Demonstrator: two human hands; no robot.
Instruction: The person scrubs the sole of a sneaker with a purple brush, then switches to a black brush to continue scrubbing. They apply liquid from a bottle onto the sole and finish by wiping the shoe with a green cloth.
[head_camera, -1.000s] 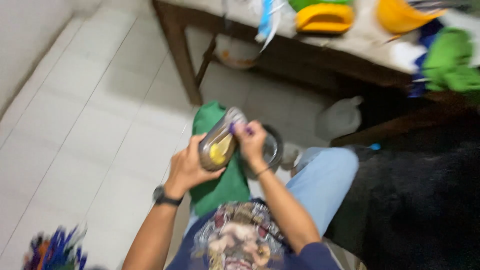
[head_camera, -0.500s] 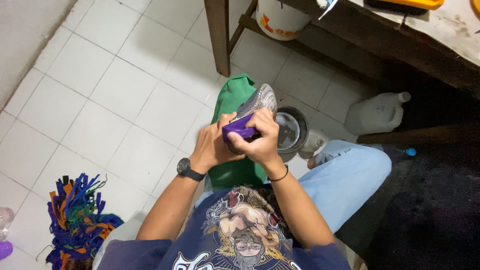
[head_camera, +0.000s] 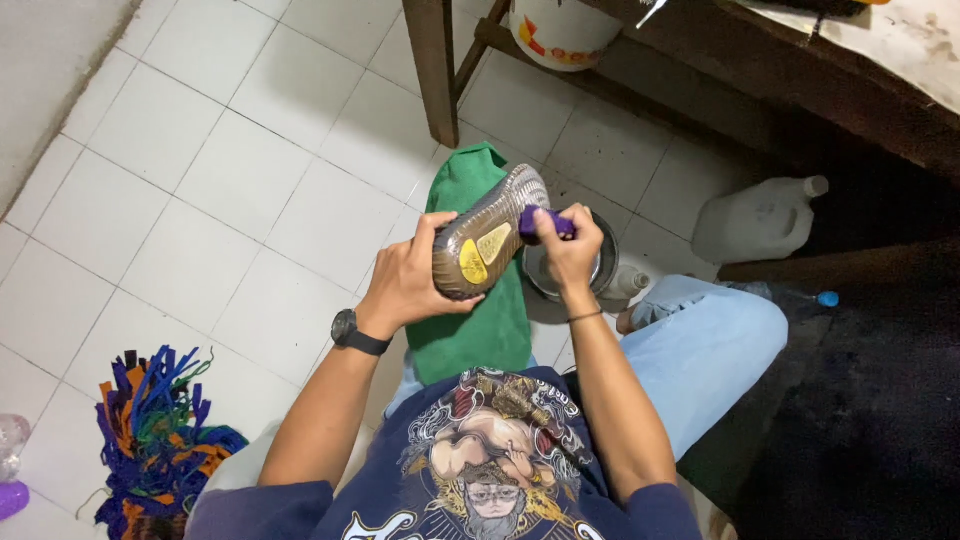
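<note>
My left hand (head_camera: 408, 281) grips a grey sneaker (head_camera: 489, 233) from the heel side, its ribbed sole with yellow patches turned up toward me. My right hand (head_camera: 568, 250) is closed on a small purple brush (head_camera: 538, 222) pressed against the sole near its toe end. Both hands hover over a green cloth (head_camera: 470, 325) draped on my left leg. A metal bowl (head_camera: 603, 268) sits on the floor just beyond my right hand.
A white plastic jug (head_camera: 760, 217) lies on the tiles at right beside a dark mat (head_camera: 860, 400). A wooden table leg (head_camera: 433, 70) and a white bucket (head_camera: 560, 30) stand ahead. A multicoloured rag mop (head_camera: 155, 430) lies at lower left.
The sneaker has been turned so its sole faces up again, and my right hand with the purple brush has shifted from the shoe's middle toward its toe end. The view has steadied.
</note>
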